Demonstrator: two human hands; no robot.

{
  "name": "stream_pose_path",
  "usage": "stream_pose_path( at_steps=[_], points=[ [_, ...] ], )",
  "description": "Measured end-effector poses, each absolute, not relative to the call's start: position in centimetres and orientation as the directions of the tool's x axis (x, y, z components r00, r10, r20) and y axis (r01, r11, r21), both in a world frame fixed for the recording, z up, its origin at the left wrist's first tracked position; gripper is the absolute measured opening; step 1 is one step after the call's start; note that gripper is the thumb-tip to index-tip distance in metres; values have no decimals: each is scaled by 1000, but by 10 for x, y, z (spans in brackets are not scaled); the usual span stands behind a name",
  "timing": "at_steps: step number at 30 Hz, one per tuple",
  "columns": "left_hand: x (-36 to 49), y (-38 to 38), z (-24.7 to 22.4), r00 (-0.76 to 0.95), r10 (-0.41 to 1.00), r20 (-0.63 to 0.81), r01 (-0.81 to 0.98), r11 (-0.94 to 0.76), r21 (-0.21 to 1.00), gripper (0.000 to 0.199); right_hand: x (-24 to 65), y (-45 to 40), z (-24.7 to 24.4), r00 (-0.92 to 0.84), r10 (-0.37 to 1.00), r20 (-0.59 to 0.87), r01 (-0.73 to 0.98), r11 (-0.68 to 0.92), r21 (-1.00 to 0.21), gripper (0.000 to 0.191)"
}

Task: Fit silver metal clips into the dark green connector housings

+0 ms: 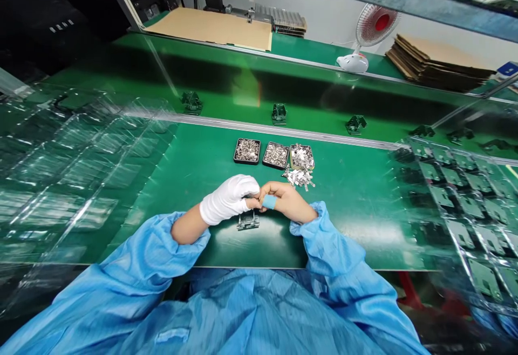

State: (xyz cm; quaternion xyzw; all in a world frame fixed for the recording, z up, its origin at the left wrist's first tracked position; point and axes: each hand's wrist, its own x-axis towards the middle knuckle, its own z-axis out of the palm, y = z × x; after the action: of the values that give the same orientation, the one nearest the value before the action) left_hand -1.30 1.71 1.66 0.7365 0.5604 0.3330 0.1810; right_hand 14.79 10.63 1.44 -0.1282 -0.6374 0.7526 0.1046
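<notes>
My left hand (pixel 231 198), in a white glove with bare fingertips, meets my right hand (pixel 281 201) above the green work surface. Both hands are closed, thumbs and fingers pinched together. Whatever lies between the fingertips is too small and covered to make out. A blue strip (pixel 269 202) is wrapped around a finger of my right hand. Just below the hands, a small metal bracket-like part (pixel 247 222) lies on the surface, its upper part hidden. Beyond the hands, a loose pile of flat silvery pieces (pixel 299 177) lies in front of a tray.
Three small trays (pixel 247 162) of tiny metal parts stand behind my hands. Clear plastic blister trays flank me, empty-looking at left (pixel 76 166), filled with parts at right (pixel 471 204). Dark metal assemblies (pixel 279 114) stand along the strip beyond a metal rail (pixel 259 126).
</notes>
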Motion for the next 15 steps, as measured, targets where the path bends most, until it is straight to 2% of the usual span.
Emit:
stream_pose_path(
  at_steps=[3,5,9,11,13,15],
  points=[
    [-14,13,20,240,912,332,705,-399,586,59,151,105,19,-958,286,-22,5,-61,-998,20],
    [-17,3,21,211,900,380,701,-411,583,58,153,106,20,-955,297,-18,14,-16,-1000,18],
    [-20,-33,15,-191,864,466,698,-215,684,65,157,114,15,-875,483,22,-10,27,-1000,12],
    [-15,-51,4,-281,879,385,687,-96,721,75,158,117,11,-828,559,37,-4,61,-998,10],
    [-4,-61,-9,-277,931,237,687,20,726,84,157,116,8,-812,580,66,10,127,-992,9],
    [8,-64,-21,-300,948,105,678,134,723,77,156,110,6,-816,559,152,-7,252,-968,7]
  ],
)
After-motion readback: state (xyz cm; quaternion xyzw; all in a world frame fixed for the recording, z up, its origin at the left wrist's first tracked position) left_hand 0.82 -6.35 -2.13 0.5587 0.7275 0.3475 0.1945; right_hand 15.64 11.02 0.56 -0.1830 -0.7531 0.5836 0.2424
